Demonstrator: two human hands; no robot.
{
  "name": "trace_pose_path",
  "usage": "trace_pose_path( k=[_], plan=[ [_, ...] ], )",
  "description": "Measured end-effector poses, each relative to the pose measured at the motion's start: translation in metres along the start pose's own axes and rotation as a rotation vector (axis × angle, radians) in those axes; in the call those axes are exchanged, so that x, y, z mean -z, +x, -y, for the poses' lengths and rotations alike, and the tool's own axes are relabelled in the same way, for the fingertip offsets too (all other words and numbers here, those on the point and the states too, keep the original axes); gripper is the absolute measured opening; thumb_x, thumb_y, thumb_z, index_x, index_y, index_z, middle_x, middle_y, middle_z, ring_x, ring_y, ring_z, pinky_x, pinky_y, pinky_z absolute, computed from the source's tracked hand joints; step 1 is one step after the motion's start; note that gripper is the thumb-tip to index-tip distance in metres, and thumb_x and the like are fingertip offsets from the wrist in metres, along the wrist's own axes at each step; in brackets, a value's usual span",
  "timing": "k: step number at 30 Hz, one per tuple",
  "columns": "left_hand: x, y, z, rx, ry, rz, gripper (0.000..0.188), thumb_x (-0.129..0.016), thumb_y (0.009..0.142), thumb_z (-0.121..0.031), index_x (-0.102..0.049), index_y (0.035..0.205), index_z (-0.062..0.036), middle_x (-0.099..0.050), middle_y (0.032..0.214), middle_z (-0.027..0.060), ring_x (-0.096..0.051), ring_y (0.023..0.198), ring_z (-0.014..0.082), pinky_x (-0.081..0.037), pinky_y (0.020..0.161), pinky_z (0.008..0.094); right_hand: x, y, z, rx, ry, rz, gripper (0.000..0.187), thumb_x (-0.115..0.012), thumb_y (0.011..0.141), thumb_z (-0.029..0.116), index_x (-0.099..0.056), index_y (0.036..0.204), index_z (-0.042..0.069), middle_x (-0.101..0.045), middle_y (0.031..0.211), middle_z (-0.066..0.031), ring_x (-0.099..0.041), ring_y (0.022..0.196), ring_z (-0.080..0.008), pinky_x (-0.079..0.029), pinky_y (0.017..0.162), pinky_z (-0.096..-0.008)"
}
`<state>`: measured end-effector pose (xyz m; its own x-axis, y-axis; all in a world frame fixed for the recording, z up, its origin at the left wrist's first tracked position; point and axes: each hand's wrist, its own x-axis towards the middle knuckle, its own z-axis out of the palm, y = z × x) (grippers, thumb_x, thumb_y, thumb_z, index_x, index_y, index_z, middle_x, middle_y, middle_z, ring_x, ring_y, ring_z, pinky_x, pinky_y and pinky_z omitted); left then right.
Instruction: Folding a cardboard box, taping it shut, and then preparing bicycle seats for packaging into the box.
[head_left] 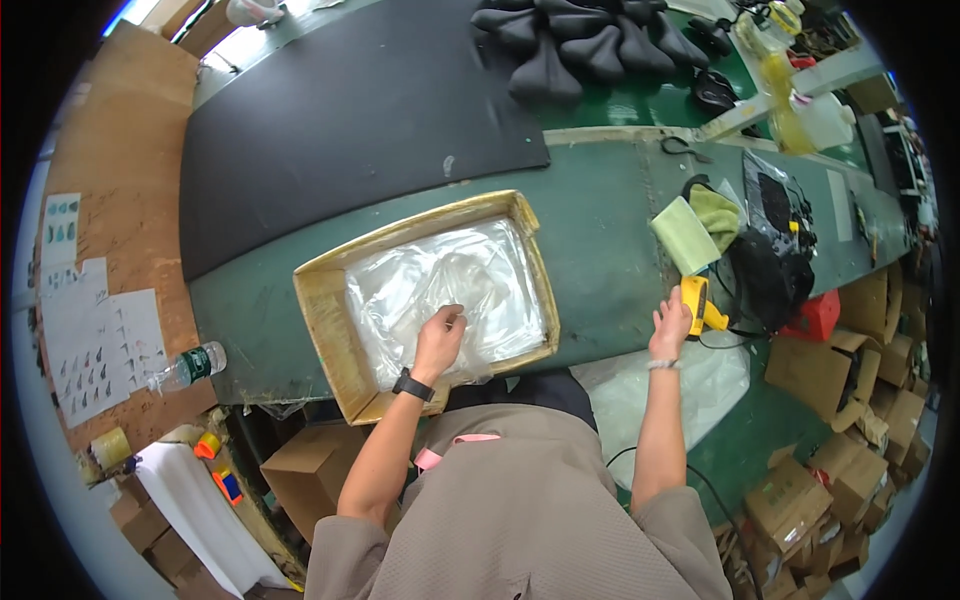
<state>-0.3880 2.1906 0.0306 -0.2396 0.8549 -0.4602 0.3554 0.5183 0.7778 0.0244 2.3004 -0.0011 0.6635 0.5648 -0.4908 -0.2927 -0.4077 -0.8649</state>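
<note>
My left hand [439,341], with a black watch on the wrist, is over a yellowish cardboard box [318,315] on the bench. Clear plastic bags [400,275] lie in a crinkled layer inside it. The fingers of this hand are curled together against the plastic; whether they pinch any of it is hidden. To the right, my right hand [671,326] has its fingers apart, close beside a yellow heat gun [697,303]. It does not grip the tool. Just beyond the heat gun sits a light green folded cloth [684,236].
A black mat [340,130] covers the bench's far left; black bicycle saddles [590,50] are piled behind it. A plastic bottle [190,367] lies at left. Black bags [770,270], a red container [812,316] and scissors [685,150] are at right. Cardboard boxes [800,500] fill the lower right.
</note>
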Motion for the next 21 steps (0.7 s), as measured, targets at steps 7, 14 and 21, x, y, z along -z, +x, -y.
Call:
trace_pose_path(
  k=[7,14,21],
  plan=[
    [-0.015,0.001,0.007,0.033,-0.221,-0.085,0.026,-0.059,0.096,-0.017,-0.064,0.111,0.0039,-0.069,0.085,0.0081,-0.065,0.075,0.0146,-0.051,0.069,0.0268,-0.097,-0.221,-0.061,0.378,-0.613,0.898,0.05,-0.075,0.087,0.034,-0.064,0.112,-0.008,-0.07,0.096,-0.0156,-0.067,0.089,-0.0221,-0.052,0.08,-0.0317],
    [0.016,-0.014,-0.017,0.299,-0.864,-0.013,0.036,-0.06,0.099,-0.029,-0.058,0.124,-0.0028,-0.068,0.103,0.0041,-0.065,0.087,0.0134,-0.052,0.075,0.0267,-0.151,-0.191,-0.093,-0.146,-0.56,1.229,0.023,-0.063,0.092,0.016,-0.07,0.106,-0.001,-0.07,0.091,-0.0029,-0.061,0.074,-0.01,-0.05,0.068,-0.0262],
    [0.051,0.003,0.022,-0.086,0.72,-0.223,0.058,-0.068,0.086,-0.03,-0.052,0.135,-0.0031,-0.046,0.146,0.0206,-0.051,0.128,0.0368,-0.047,0.099,0.0475,-0.175,-0.077,-0.142,0.464,-1.125,0.924,0.032,-0.067,0.085,0.025,-0.068,0.087,-0.008,-0.069,0.075,-0.0188,-0.066,0.07,-0.0251,-0.051,0.066,-0.0417]
  ],
)
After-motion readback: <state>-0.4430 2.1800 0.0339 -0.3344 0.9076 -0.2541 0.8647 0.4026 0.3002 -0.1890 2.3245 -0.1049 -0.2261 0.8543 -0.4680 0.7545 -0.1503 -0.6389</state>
